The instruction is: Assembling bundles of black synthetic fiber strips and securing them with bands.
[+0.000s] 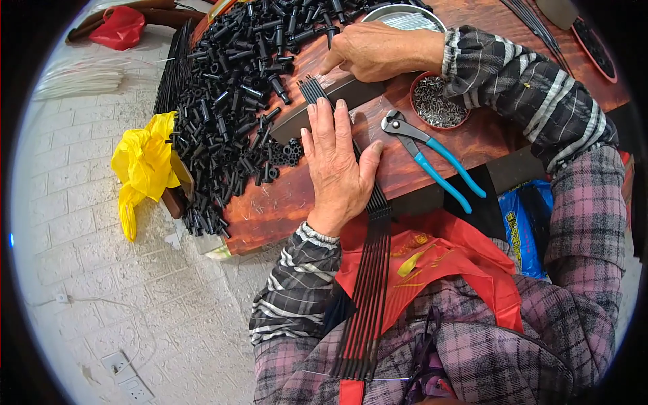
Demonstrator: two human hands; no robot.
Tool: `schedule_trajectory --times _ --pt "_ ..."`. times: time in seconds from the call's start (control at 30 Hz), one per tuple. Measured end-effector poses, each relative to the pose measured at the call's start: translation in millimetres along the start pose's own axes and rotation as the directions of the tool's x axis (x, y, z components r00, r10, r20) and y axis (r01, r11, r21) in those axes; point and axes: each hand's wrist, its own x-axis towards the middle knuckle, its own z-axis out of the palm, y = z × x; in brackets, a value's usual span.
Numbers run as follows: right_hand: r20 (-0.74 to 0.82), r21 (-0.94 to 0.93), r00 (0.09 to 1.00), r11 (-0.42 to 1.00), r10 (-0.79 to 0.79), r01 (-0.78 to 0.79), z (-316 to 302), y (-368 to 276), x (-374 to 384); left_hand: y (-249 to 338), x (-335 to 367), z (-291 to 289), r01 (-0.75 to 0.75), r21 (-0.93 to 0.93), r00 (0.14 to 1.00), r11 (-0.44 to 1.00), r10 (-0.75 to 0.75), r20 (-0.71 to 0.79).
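My left hand (337, 162) lies flat, fingers stretched, over a row of thin black rods (364, 297). The rods run side by side from a dark block (297, 121) on the table down over my lap. Near their far tips, my right hand (385, 50) is closed with its index finger bent down toward the tabletop. Whatever its fingertips pinch is too small or hidden to make out. Right of my left hand lie blue-handled pliers (445, 182). A thin wire crosses the rods' near ends.
Black plastic tubular pieces (236, 88) pile across the table's left. A red bowl (432, 125) holds small metal bits, and a round tin (370, 14) holds thin wires. A yellow plastic bag (145, 158) hangs at the left edge. Red cloth or plastic (445, 256) covers my lap.
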Motion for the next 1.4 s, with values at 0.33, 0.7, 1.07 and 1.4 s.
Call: schedule_trajectory --times 0.33,0.7,1.07,1.4 --pt "-0.050 0.027 0.999 1.000 0.004 -0.003 7 0 5 -2 -1 1 0.008 -0.003 1.000 1.000 -0.008 0.006" --pt "-0.063 0.139 0.996 0.988 -0.058 0.066 12 3 15 0 0 -1 0.000 0.012 1.000 1.000 0.000 -0.003" --pt "-0.021 0.061 0.999 0.998 -0.025 0.026 12 12 29 -1 2 6 0.003 0.001 1.000 1.000 -0.003 -0.001" --pt "0.001 0.137 1.000 0.991 0.012 -0.012 10 6 26 0 0 2 -0.024 -0.008 1.000 1.000 0.024 -0.016"
